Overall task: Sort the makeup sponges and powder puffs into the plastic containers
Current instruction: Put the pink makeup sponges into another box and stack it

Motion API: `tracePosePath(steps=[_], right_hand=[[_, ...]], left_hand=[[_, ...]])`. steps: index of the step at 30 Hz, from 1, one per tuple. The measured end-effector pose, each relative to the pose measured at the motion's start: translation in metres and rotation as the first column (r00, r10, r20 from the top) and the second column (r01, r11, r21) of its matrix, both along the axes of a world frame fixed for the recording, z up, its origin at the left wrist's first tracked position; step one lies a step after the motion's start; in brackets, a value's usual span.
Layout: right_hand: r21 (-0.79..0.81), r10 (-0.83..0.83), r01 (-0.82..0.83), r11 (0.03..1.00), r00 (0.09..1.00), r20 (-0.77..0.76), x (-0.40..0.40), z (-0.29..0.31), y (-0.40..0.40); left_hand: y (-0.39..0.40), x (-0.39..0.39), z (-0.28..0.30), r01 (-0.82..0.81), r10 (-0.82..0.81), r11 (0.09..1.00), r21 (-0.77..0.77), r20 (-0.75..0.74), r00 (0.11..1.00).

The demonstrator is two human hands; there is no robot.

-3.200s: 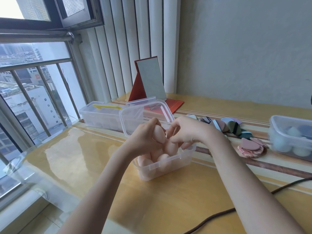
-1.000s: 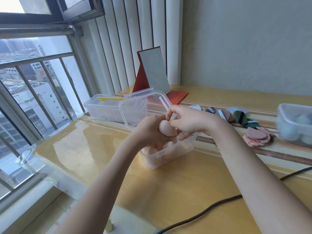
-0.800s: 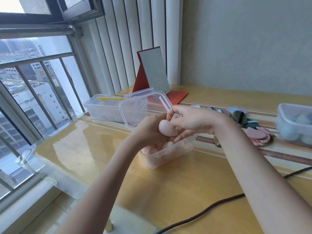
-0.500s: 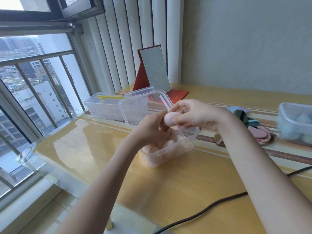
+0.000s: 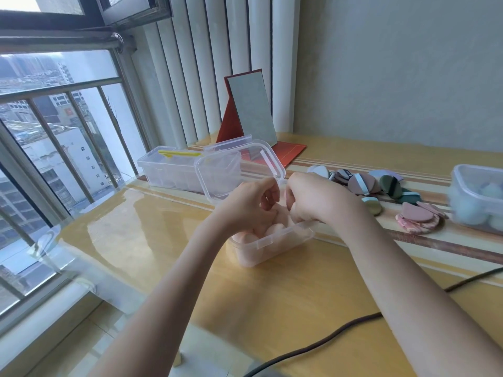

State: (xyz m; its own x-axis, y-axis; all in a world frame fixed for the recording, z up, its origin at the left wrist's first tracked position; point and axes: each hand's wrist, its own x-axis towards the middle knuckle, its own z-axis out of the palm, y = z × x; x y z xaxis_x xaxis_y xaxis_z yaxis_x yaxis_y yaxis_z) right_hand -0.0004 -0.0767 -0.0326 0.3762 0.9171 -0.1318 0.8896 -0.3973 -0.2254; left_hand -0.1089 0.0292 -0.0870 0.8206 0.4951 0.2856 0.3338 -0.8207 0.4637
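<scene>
A clear plastic container (image 5: 272, 244) holds several pink makeup sponges (image 5: 273, 229), and its hinged lid (image 5: 236, 170) stands open behind it. Both hands hover over its opening. My right hand (image 5: 313, 200) curls its fingers down into the box around a pink sponge (image 5: 281, 216). My left hand (image 5: 249, 205) sits beside it with fingers loosely curled and nothing visibly held. Loose powder puffs (image 5: 381, 186) in brown, green and blue lie on the table to the right, with pink puffs (image 5: 417, 217) stacked nearer.
A second clear container (image 5: 479, 197) with pale blue-green sponges stands at the right edge. A long clear box with a yellow strip (image 5: 168, 170) sits at the back left. A red-backed mirror (image 5: 250, 110) stands by the wall. A dark cable (image 5: 326, 341) crosses the near table.
My right hand took the pink sponge from the left hand, lifted it, and has now lowered it into the container. The left hand's fingers have let go and stay close by.
</scene>
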Motion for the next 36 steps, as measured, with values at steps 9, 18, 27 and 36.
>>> tracePosePath(steps=[9, 18, 27, 36], right_hand=[[-0.080, 0.210, -0.240, 0.968, 0.939, -0.274, 0.017, 0.013, -0.008], [-0.161, 0.132, -0.148, 0.976, 0.985, -0.107, 0.006, -0.005, 0.009], [-0.167, 0.238, -0.274, 0.947, 0.949, -0.207, 0.024, 0.007, -0.001], [-0.157, 0.175, -0.198, 0.968, 0.973, -0.150, 0.021, -0.001, 0.006]], left_hand=[[-0.003, 0.000, 0.002, -0.022, 0.022, 1.000, 0.014, -0.021, 1.000], [-0.014, -0.008, 0.014, 0.049, -0.032, 0.985, -0.163, 0.103, 0.994], [-0.007, -0.014, 0.023, 0.193, -0.233, 0.952, -0.239, -0.154, 0.960], [-0.008, -0.014, 0.022, 0.160, -0.210, 0.931, -0.328, -0.124, 0.970]])
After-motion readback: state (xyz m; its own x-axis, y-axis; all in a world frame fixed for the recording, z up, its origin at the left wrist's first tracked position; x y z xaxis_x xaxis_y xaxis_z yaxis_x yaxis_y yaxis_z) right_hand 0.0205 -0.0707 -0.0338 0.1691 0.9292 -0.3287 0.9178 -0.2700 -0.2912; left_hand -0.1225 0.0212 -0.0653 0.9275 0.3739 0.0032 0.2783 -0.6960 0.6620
